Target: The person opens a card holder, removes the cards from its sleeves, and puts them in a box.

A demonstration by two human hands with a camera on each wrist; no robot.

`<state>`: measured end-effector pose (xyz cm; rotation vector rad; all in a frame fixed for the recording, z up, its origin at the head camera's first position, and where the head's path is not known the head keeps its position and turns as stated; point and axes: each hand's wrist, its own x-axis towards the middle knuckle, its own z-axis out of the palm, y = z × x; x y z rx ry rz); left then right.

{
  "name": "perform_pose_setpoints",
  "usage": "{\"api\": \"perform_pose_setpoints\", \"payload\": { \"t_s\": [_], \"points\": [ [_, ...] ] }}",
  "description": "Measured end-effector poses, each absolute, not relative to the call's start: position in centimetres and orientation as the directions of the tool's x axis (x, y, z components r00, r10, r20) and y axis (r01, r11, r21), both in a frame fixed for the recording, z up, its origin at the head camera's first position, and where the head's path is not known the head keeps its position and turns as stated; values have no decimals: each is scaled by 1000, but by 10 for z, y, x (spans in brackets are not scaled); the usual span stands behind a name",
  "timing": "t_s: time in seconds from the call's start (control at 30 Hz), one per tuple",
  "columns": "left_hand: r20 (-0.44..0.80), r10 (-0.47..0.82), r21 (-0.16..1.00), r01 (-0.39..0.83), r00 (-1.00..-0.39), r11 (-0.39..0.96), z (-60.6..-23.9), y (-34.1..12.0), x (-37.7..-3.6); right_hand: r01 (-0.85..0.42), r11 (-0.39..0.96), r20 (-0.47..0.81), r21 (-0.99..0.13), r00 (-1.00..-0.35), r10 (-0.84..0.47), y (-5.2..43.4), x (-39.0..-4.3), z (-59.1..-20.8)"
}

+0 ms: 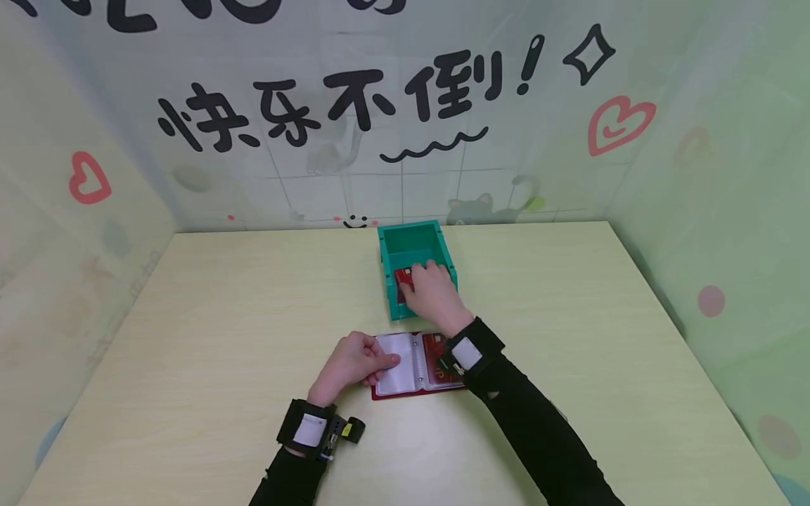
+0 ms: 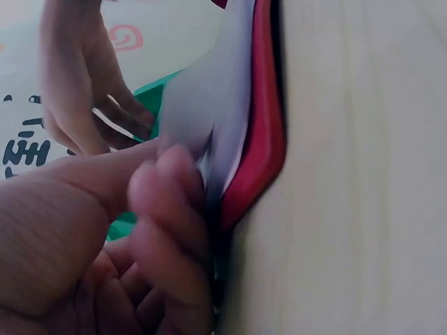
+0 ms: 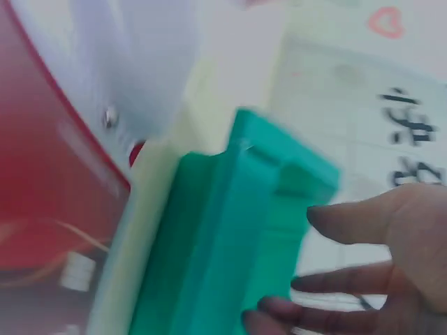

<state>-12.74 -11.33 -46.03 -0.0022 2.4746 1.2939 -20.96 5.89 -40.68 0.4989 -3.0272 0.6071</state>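
Observation:
A small red card binder point(image 1: 405, 396) lies spread on the table, its white sleeve pages on rings. My left hand point(image 1: 361, 362) pinches the left-hand page point(image 1: 397, 372) at its outer edge, thumb on top; the left wrist view shows the page point(image 2: 202, 91) lifted off the red cover point(image 2: 262, 132). A red card point(image 1: 436, 358) sits in the right-hand sleeve. Behind the binder stands a green plastic box point(image 1: 387, 281) holding red cards point(image 1: 403, 277). Into it reaches my right hand point(image 1: 436, 295), fingertips at the cards. In the right wrist view its thumb and fingers stand apart.
The pale wooden table point(image 1: 253, 302) spreads to both sides of the binder. A printed fabric backdrop point(image 1: 405, 161) with hearts and lettering rises behind the box and along the left and right edges.

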Motion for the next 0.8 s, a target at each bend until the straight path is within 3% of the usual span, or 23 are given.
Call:
{"api": "perform_pose_setpoints", "payload": {
  "t_s": [0.13, 0.33, 0.47, 0.6, 0.8],
  "points": [
    [-229, 90, 737, -113, -969, 666, -458, -109, -126, -339, 787, 126, -515, -939, -321, 78, -182, -407],
    [-148, 32, 666, -76, -988, 742, -453, -101, -122, -296, 675, 81, -676, -940, -331, 113, -152, -429],
    [-67, 135, 697, 51, -989, 715, -451, -91, -119, -262, 642, 62, -721, -946, -317, 130, -143, -445],
    [36, 283, 687, 229, -958, 690, -451, -81, -118, -267, 667, 52, -695, -945, -324, 138, -139, -456],
    [-8, 321, 691, 227, -947, 687, -452, -70, -118, -202, 666, -33, -718, -946, -323, 144, -137, -462]
  ]
}}
